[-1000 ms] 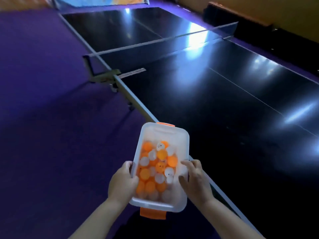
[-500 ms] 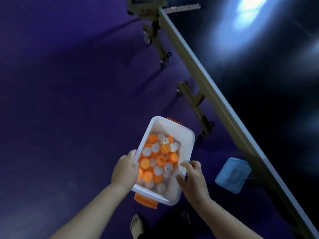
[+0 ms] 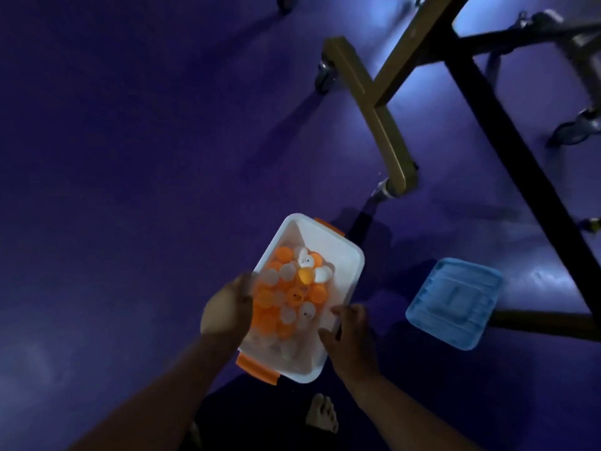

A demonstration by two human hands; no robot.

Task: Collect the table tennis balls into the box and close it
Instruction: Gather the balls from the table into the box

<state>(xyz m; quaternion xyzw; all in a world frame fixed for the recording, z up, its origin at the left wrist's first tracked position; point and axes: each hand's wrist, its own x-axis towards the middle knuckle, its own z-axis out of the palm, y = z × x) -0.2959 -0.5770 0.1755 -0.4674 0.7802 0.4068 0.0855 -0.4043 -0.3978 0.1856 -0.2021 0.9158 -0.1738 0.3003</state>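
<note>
A white plastic box (image 3: pixel 344 252) with orange latches at both short ends is held above the purple floor. Inside it lie several orange and white table tennis balls (image 3: pixel 294 292). My left hand (image 3: pixel 227 307) grips the box's left long rim. My right hand (image 3: pixel 349 333) grips the right long rim near the close corner. The box has no lid on. A light blue lid (image 3: pixel 455 302) lies flat on the floor to the right of the box, untouched.
The table's gold-coloured leg frame (image 3: pixel 377 102) with castor wheels stands ahead on the floor, and a dark bar (image 3: pixel 520 151) runs down the right side. My bare foot (image 3: pixel 320 413) shows below the box.
The view has dropped from the table top to the floor beside the table. Both hands have carried the box down and toward the blue lid, which now lies close on the right.
</note>
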